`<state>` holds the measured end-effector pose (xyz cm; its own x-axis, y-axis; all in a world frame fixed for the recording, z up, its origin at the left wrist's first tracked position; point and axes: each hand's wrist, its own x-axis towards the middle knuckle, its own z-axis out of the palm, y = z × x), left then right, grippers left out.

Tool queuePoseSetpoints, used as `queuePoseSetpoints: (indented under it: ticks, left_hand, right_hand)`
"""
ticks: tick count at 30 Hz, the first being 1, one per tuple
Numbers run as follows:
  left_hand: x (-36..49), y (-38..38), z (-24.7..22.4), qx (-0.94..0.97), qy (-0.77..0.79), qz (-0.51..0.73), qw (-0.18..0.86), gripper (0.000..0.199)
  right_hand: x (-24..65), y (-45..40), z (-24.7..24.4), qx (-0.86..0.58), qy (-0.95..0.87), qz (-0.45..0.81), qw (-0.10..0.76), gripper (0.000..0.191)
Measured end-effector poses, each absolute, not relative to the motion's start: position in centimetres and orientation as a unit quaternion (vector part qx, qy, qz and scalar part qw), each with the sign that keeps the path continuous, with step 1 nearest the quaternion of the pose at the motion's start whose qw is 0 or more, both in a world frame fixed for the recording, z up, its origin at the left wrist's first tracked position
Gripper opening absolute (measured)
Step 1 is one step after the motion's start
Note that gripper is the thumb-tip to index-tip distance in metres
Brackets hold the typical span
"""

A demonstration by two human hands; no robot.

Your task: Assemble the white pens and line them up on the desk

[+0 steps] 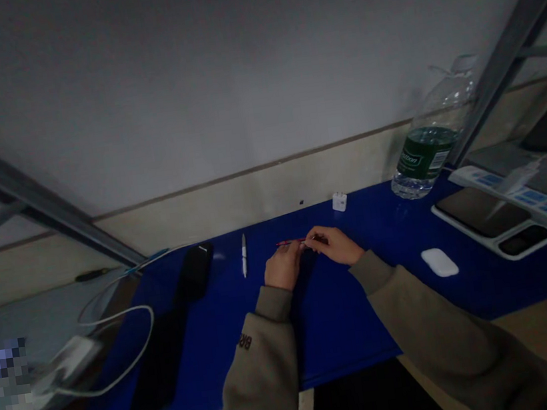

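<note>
Left grip (282, 270) closed on slim red rod (286, 242); right grip (335, 245) pinching its right end | rod at far-side fingertips, over surface (339, 321); long axis left–right | nearer hand: neither; both touching

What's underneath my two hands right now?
The blue tabletop shows around your left hand and right hand, which hold a slim reddish item. They cover part of it, and the tabletop directly beneath both hands is hidden, so anything there can't be seen.
</note>
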<state>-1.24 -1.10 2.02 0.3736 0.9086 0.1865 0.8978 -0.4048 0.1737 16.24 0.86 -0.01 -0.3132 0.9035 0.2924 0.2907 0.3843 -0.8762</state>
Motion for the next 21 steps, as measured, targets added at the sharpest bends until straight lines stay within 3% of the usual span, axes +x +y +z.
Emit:
queuePoseSetpoints:
  ticks: [6, 11, 18, 21]
  left_hand:
    - [-1.46, -1.18, 1.97, 0.847, 0.505, 0.156, 0.056, 0.038]
    - [-1.40, -0.83, 1.69, 0.832, 0.539, 0.125, 0.033, 0.037]
    - [-1.34, -1.12, 1.85, 0.852, 0.503, 0.138, 0.045, 0.038]
    - [-1.30, -0.99, 1.67, 0.847, 0.517, 0.125, 0.027, 0.037]
  right_hand:
    - [16.27, 0.90, -0.06, -0.457, -0.733, 0.319, 0.389, 0.047]
    - [16.09, 0.92, -0.14, -0.428, -0.733, 0.352, 0.395, 0.036]
    - [15.80, 1.08, -0.57, -0.479, -0.722, 0.316, 0.386, 0.051]
    - [15.88, 1.06, -0.46, -0.452, -0.725, 0.330, 0.402, 0.043]
